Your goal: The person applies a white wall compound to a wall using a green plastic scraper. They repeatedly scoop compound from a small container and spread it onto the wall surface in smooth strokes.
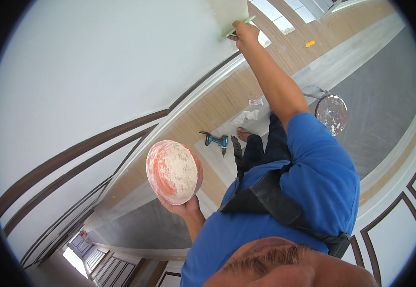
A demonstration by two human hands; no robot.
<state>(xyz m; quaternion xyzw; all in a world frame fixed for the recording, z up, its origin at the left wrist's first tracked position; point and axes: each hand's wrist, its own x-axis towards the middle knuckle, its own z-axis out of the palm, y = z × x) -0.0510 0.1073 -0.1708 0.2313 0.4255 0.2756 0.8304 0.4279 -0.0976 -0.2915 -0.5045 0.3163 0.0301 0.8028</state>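
Observation:
My left hand (pixel 184 206) is closed under a round orange-red bowl (pixel 157 165), holding it up from below. Pale, crumbly-looking plaster (pixel 179 170) covers much of the bowl's inside, and its rim is smeared white. With my arm stretched far out, my right hand (pixel 246 34) grips a flat tool with a pale green edge (pixel 251 19), a trowel or float by its shape. This tool lies at the white wall (pixel 102 81), beside a damp-looking beige patch (pixel 222 14). My fingers hide most of its handle.
A blue-and-black cordless drill (pixel 216 140) lies on the floor near my foot (pixel 243 134). White scraps (pixel 251 115) lie beyond it. A plaster-smeared round bucket (pixel 331 115) stands to my right. Dark trim (pixel 136 125) runs along the wall. An orange floor arrow (pixel 310 44) shows farther off.

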